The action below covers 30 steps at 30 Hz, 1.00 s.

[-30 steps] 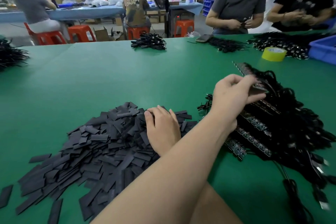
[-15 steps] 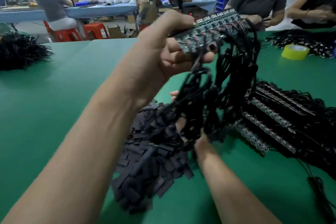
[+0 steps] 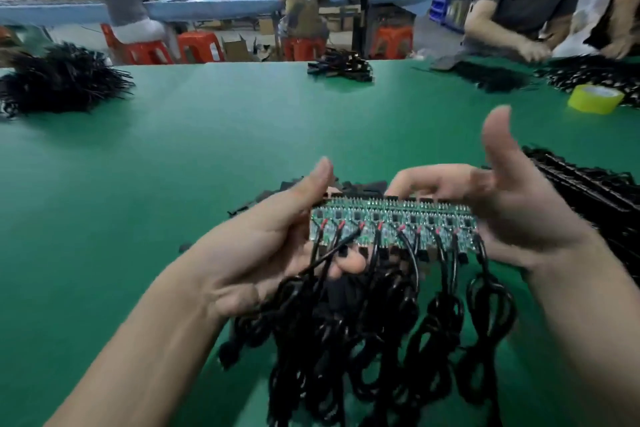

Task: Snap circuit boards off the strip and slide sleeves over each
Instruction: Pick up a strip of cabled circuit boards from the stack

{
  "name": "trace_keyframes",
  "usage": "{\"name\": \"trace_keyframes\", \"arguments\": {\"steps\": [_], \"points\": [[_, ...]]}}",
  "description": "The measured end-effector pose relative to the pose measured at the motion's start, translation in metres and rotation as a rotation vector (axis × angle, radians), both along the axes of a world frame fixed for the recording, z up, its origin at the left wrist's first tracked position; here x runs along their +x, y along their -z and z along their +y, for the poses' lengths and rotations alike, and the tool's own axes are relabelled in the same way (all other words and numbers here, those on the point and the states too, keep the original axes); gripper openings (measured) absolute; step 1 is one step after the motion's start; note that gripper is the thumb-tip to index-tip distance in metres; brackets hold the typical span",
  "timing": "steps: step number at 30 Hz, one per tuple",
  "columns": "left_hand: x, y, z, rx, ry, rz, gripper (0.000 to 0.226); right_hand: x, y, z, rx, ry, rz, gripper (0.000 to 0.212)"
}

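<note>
Green table, orange stools beyond; left hand grips circuit strip, right hand flat behind.

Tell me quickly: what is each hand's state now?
Left hand: grips the left end of the circuit board strip.
Right hand: open, thumb raised, fingers behind the strip.

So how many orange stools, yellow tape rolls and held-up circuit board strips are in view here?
Orange stools: 4
Yellow tape roll: 1
Circuit board strip, held up: 1
Total: 6
</note>
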<state>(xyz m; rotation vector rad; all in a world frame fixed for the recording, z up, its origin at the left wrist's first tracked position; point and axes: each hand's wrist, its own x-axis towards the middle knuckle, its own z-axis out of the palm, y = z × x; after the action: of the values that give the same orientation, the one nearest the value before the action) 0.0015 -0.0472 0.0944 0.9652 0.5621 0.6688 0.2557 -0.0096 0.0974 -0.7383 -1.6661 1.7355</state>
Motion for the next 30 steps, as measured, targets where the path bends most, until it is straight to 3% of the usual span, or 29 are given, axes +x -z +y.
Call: {"name": "trace_keyframes", "arguments": {"steps": [1, 4, 7, 11, 15, 20, 24, 30], "points": [[0.0, 0.014, 0.005, 0.008, -0.04, 0.021, 0.055, 0.001, 0.001, 0.003, 0.025, -0.053, -0.083, 0.09], [0.01, 0.038, 0.017, 0.022, -0.214, 0.183, 0.06, -0.011, 0.011, 0.011, 0.121, 0.089, -0.328, 0.059], [0.009, 0.057, 0.028, 0.097, -0.294, 0.232, 0.055, -0.018, 0.026, 0.021, 0.112, 0.211, -0.41, 0.037], [-0.003, 0.071, 0.036, 0.315, -0.405, 0.388, 0.019, -0.024, 0.032, 0.032, 0.222, 0.253, -0.591, 0.029], [-0.004, 0.087, 0.038, 0.394, -0.463, 0.402, 0.014, -0.037, 0.035, 0.04, 0.416, 0.261, -0.82, 0.018], [-0.004, 0.099, 0.043, 0.399, -0.565, 0.379, 0.017, -0.059, 0.049, 0.044, 0.532, 0.24, -0.79, 0.015], [-0.004, 0.104, 0.044, 0.432, -0.543, 0.391, 0.001, -0.055, 0.061, 0.042, 0.539, 0.265, -0.728, 0.011], [-0.004, 0.105, 0.045, 0.472, -0.555, 0.416, 0.011, -0.051, 0.072, 0.037, 0.512, 0.288, -0.621, 0.005]]}}
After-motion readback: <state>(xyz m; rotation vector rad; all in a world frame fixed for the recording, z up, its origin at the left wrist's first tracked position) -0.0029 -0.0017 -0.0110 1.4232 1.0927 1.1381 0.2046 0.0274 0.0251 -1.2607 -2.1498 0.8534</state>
